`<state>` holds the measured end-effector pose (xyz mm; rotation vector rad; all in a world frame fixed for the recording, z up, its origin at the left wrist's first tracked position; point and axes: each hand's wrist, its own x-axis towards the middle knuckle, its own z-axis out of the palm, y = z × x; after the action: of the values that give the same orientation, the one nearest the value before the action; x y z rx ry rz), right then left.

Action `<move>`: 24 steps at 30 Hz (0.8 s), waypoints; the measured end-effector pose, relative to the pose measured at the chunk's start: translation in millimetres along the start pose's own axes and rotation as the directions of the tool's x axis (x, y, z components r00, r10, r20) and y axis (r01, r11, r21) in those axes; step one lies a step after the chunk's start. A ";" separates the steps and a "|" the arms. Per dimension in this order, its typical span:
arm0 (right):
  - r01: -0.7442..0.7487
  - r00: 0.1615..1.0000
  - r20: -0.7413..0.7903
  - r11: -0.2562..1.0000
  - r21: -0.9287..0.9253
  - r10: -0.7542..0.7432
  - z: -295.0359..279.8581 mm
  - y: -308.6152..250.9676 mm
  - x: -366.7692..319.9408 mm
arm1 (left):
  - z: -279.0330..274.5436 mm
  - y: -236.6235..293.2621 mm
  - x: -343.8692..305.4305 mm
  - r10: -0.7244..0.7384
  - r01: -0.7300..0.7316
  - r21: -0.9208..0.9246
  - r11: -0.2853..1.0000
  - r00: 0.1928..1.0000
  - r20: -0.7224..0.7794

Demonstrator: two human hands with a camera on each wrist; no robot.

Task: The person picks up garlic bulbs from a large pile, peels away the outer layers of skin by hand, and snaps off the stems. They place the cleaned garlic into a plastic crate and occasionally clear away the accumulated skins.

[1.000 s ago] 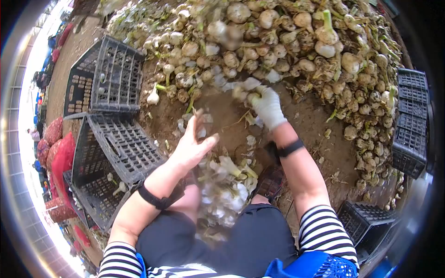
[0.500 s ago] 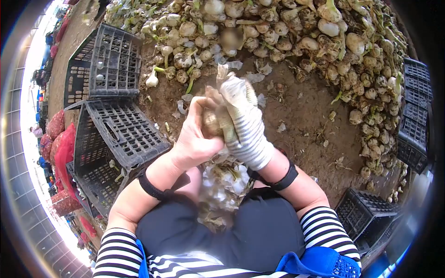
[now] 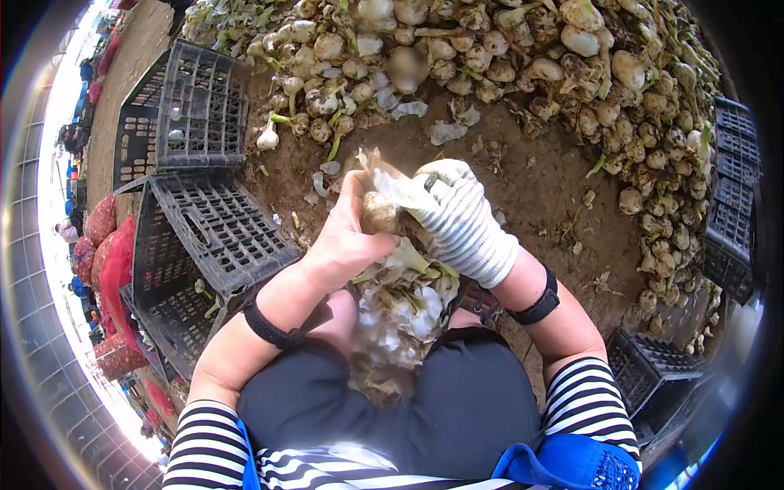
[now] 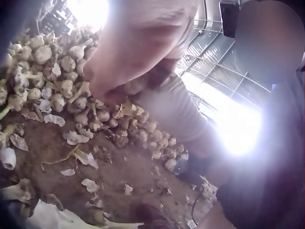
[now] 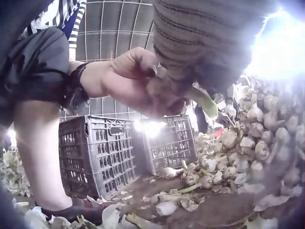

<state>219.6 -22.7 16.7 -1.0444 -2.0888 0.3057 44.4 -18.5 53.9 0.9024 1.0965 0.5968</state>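
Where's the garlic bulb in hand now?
Near the head view's centre, the garlic bulb is in the bare left hand, just left of the gloved right hand.

Lower corners: black-and-white striped sleeves showed.
Lower right: bright blue, partly speckled cloth showed.
Bottom centre: dark fabric shorts showed.
Mid-frame: two black wristbands were worn.
Centre: a white-and-grey ribbed knit glove covered the right hand; the left hand was bare.

The bare left hand grips a garlic bulb. The gloved right hand pinches its papery skin. A garlic heap lies beyond.
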 end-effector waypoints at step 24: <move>-0.285 0.600 0.240 -0.076 0.955 0.763 32.8 -19.9 14.3 | -20.2 0.2 14.0 0.018 0.119 -0.558 0.822 0.972 0.234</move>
<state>178.9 -20.6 12.2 -0.8878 -0.5091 1.5105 30.6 -1.0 43.6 0.3994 0.6652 0.7056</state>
